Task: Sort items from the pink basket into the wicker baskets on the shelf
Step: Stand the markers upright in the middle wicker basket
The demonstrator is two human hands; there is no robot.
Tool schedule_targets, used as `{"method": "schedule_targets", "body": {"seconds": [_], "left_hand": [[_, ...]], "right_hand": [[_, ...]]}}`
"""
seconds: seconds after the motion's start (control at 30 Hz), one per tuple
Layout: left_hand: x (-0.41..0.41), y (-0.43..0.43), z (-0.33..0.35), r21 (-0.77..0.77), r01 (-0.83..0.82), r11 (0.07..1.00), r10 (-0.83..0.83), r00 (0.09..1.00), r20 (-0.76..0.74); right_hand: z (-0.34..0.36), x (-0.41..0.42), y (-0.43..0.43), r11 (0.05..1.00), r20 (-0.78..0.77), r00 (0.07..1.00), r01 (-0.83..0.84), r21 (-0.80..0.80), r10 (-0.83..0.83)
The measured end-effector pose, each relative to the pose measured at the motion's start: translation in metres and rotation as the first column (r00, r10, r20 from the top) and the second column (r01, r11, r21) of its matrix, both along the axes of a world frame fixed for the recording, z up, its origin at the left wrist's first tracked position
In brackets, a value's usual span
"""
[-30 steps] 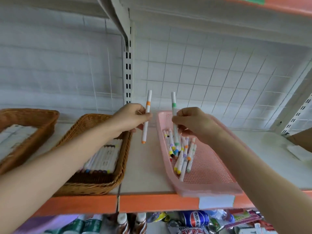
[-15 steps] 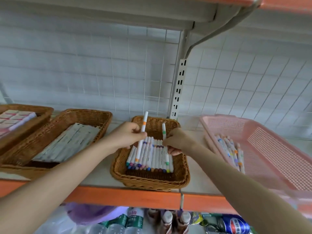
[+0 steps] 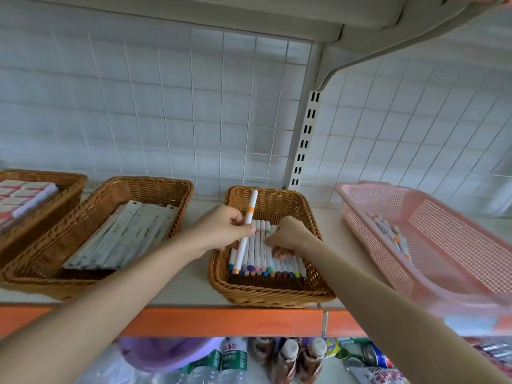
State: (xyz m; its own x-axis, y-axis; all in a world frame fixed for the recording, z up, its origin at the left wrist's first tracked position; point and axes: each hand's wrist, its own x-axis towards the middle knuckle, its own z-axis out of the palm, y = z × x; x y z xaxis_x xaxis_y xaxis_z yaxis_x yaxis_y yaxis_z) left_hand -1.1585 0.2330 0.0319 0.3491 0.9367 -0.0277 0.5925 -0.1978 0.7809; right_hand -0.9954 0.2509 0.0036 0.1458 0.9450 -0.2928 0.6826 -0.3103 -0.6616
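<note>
Pinching an orange-banded marker upright in my left hand, I line it up with the row in the marker basket. My right hand presses its marker flat; grip unclear. Remaining markers wait in the pink basket.

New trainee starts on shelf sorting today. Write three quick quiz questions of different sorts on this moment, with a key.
1. True or false: the left hand holds an orange-banded marker over the marker basket.
2. Where do unsorted markers remain? A) pink basket B) far-left wicker basket C) lower shelf
3. Fill in: the right hand rests low on the row of ______ in the basket.

Key: 1 true; 2 A; 3 markers
</note>
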Motion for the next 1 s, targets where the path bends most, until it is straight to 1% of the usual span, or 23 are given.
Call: {"method": "schedule_targets", "body": {"seconds": [0.07, 0.13, 0.23, 0.3, 0.33, 0.4, 0.47, 0.53, 0.6, 0.63, 0.7, 0.77, 0.8, 0.87, 0.93, 1.0], "left_hand": [[0.001, 0.001, -0.001, -0.014, 0.0, 1.0, 0.0, 0.999, 0.036], [0.004, 0.002, -0.001, -0.021, -0.019, 1.0, 0.021, 0.996, 0.084], [0.009, 0.008, -0.003, 0.014, -0.089, 0.996, 0.086, 0.985, 0.148], [0.015, 0.012, -0.004, 0.035, -0.12, 0.992, 0.111, 0.975, 0.193], [0.018, 0.014, -0.004, 0.035, -0.122, 0.992, 0.111, 0.968, 0.224], [0.025, 0.015, -0.004, 0.035, -0.116, 0.993, 0.102, 0.956, 0.275], [0.033, 0.015, -0.004, 0.035, -0.1, 0.994, 0.085, 0.948, 0.306], [0.038, 0.015, -0.005, 0.048, -0.069, 0.997, 0.051, 0.951, 0.305], [0.041, 0.014, -0.007, 0.106, -0.004, 0.994, -0.02, 0.976, 0.217], [0.041, 0.013, -0.008, 0.152, 0.044, 0.987, -0.064, 0.989, 0.131], [0.037, 0.01, -0.011, 0.271, 0.139, 0.952, -0.111, 0.987, -0.118], [0.032, 0.007, -0.018, 0.393, 0.228, 0.891, -0.063, 0.918, -0.391], [0.029, 0.007, -0.022, 0.428, 0.269, 0.863, -0.027, 0.87, -0.492], [0.024, 0.006, -0.031, 0.43, 0.323, 0.843, 0.006, 0.794, -0.608], [0.021, 0.004, -0.037, 0.4, 0.346, 0.849, 0.003, 0.752, -0.659], [0.02, 0.003, -0.039, 0.404, 0.358, 0.842, 0.018, 0.729, -0.684]], "right_hand": [[0.004, 0.0, -0.004, 1.0, 0.003, 1.0, -0.016, 0.015, 0.016], [0.01, 0.001, -0.01, 0.994, -0.03, 0.999, -0.038, 0.1, 0.041], [0.021, -0.001, -0.024, 0.97, -0.197, 0.975, -0.057, 0.236, 0.105], [0.027, -0.003, -0.033, 0.959, -0.286, 0.942, -0.097, 0.267, 0.175], [0.028, -0.003, -0.037, 0.952, -0.298, 0.934, -0.112, 0.284, 0.198], [0.028, -0.003, -0.04, 0.929, -0.254, 0.943, -0.114, 0.352, 0.213], [0.025, 0.0, -0.039, 0.907, -0.187, 0.967, -0.084, 0.413, 0.175], [0.022, 0.002, -0.038, 0.908, -0.166, 0.978, -0.049, 0.416, 0.129], [0.02, 0.005, -0.038, 0.921, -0.16, 0.983, -0.019, 0.39, 0.088], [0.019, 0.006, -0.038, 0.93, -0.15, 0.987, -0.004, 0.367, 0.064], [0.02, 0.01, -0.037, 0.953, -0.119, 0.993, 0.026, 0.302, 0.01], [0.019, 0.014, -0.036, 0.973, -0.074, 0.997, 0.035, 0.23, -0.018], [0.018, 0.015, -0.035, 0.981, -0.048, 0.999, 0.033, 0.193, -0.025], [0.014, 0.015, -0.032, 0.991, 0.004, 1.0, 0.024, 0.134, -0.025], [0.011, 0.013, -0.027, 0.994, 0.043, 0.999, 0.017, 0.108, -0.022], [0.009, 0.01, -0.022, 0.996, 0.07, 0.997, 0.013, 0.09, -0.02]]}}
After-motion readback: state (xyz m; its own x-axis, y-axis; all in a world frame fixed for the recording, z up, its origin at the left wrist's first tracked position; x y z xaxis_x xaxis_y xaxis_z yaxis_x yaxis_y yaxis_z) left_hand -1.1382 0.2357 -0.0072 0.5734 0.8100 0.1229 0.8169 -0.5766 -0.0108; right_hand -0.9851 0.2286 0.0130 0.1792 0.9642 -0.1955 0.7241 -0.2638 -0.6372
